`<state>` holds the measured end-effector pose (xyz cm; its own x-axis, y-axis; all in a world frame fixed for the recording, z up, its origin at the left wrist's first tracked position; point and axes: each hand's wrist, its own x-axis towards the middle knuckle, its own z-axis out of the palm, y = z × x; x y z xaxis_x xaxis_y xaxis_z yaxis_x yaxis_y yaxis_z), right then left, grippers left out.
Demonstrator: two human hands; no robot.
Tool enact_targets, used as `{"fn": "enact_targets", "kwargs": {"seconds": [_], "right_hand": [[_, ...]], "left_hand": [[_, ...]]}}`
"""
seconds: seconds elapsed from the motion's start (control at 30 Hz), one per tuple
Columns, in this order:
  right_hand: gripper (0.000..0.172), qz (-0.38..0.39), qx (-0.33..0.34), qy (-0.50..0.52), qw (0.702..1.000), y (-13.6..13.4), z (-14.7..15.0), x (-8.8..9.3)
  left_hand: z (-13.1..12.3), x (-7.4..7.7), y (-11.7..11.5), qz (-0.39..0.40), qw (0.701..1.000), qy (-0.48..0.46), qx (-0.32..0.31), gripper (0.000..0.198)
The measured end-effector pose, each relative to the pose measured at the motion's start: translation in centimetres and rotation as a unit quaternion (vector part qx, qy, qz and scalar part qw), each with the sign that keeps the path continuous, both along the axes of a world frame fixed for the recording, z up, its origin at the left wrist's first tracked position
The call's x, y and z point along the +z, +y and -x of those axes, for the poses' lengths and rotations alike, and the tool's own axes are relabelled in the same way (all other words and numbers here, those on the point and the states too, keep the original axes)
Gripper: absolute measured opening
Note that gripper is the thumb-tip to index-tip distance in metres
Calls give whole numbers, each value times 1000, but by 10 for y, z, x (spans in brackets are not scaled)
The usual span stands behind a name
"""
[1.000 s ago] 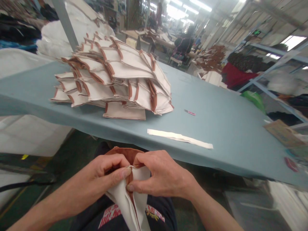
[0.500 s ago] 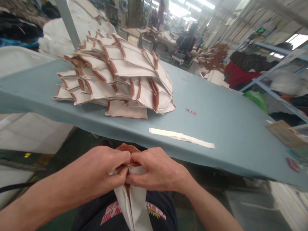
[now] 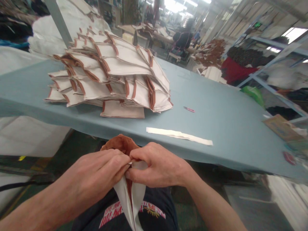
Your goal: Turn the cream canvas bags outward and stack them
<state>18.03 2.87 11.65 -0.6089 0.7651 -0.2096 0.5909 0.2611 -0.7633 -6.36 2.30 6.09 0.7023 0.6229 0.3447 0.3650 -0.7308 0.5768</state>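
A white fabric piece [image 3: 138,195] with a brown inner side hangs over my lap, pinched between both hands. My left hand [image 3: 103,166] is closed on its upper left edge, palm side down. My right hand [image 3: 158,165] grips the opposite edge with thumb and forefinger, and the fingertips of both hands meet in the middle. Above the hands bulges a brown flap [image 3: 121,142] of the piece. What lies right between the fingertips is partly hidden. Beyond, on the table, lies a strip of white cloth [image 3: 179,135].
A large pile of white pieces with brown edges [image 3: 125,67] covers the left of the blue-grey table [image 3: 204,96]. Small pink-handled thread snips [image 3: 189,109] lie beside it. A cardboard box [image 3: 281,128] stands at the right. A person [image 3: 183,40] sits in the background.
My left hand has turned over, its back now upward and fingers more folded down. The brown flap shows more widely above the hands. The view has shifted slightly.
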Motion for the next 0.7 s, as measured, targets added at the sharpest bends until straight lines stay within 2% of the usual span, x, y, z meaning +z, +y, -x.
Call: {"fn": "enact_targets", "kwargs": {"seconds": [0.1,0.27,0.43,0.5,0.6,0.7], "right_hand": [[33,43,11,78,996,3,-6,-8],[33,154,26,165,974,7,-10,-21],[42,252,8,192,948,4,-11,-35],[49,283,0,205,937,3,-11,-40],[59,312,-2,217,925,2,-13,-43],[68,330,5,234,914,1,-14,-42]], "left_hand": [[-3,2,2,-74,997,2,-33,32],[-6,11,3,-101,994,-17,-22,29],[0,9,1,-96,994,5,-51,30],[1,6,1,-112,992,17,-54,37],[2,2,-1,-143,988,35,-50,46],[3,-1,-2,-156,986,40,-49,44]]}}
